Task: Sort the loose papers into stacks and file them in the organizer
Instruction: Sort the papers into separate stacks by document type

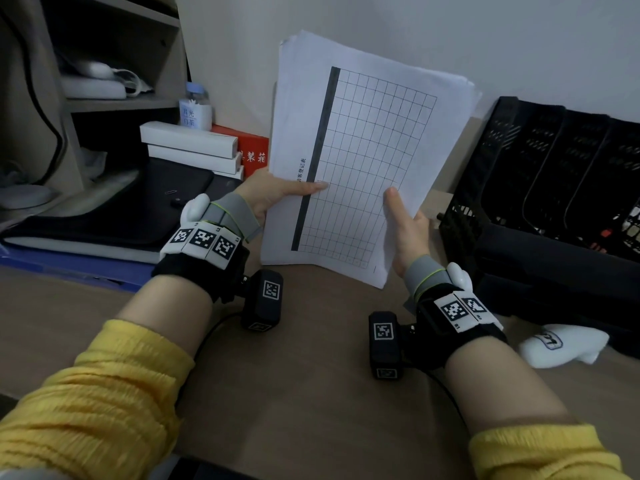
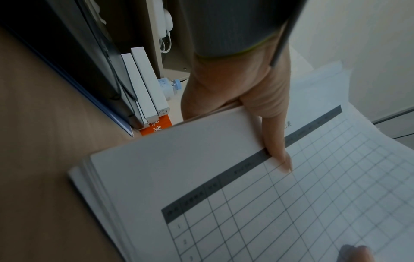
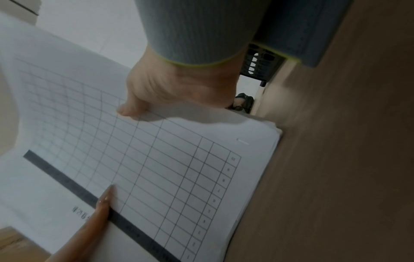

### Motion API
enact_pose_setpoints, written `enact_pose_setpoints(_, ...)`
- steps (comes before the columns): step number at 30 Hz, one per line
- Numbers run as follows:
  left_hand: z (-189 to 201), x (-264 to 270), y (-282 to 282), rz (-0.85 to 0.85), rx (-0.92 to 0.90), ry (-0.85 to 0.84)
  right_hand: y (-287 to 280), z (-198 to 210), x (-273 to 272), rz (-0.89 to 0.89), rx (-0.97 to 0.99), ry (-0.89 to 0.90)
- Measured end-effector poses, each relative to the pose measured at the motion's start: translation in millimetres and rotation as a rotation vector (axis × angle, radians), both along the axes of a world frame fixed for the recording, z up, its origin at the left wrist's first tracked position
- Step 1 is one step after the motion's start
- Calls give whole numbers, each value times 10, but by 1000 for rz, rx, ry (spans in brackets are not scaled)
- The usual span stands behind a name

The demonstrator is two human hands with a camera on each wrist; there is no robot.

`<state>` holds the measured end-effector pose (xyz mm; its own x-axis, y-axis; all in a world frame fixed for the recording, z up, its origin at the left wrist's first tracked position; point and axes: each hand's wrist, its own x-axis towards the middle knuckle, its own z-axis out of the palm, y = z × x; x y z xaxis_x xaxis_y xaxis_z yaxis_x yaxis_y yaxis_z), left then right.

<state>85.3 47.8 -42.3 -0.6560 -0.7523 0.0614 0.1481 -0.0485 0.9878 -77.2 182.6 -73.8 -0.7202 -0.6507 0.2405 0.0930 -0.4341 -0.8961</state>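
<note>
A stack of white papers (image 1: 360, 140) stands on its lower edge on the brown desk (image 1: 304, 375), tilted back toward the wall. Its top sheet carries a printed grid with a dark header bar. My left hand (image 1: 266, 195) grips the stack's left edge, thumb across the header bar (image 2: 277, 147). My right hand (image 1: 403, 223) grips the right edge, thumb on the grid (image 3: 132, 108); the other fingers of both hands are hidden behind the sheets. The black mesh organizer (image 1: 554, 174) stands on the desk to the right of the stack.
White boxes (image 1: 190, 147), a red box (image 1: 252, 150) and a small bottle (image 1: 195, 109) sit left of the papers, beside dark folders (image 1: 114, 216) and a shelf unit (image 1: 114, 57). A white cloth item (image 1: 561, 344) lies by the organizer's front.
</note>
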Motion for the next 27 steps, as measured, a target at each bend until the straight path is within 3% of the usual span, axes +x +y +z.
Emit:
enact_pose_setpoints(4, -34, -8, -7, -2, -11, -27, 4, -26, -8, 38, -19, -19)
enact_pose_setpoints(12, -102, -17, -21, -31, -37, -66, 48, -239, -115, 107, 220, 49)
enact_pose_setpoints(20, -92, -78, -23, 62, -51, 25, -8, -152, -71, 25, 47, 82)
enact_pose_setpoints(27, -127, -89, -13, 41, -60, 12, 19, -122, -8, 13, 128, 74)
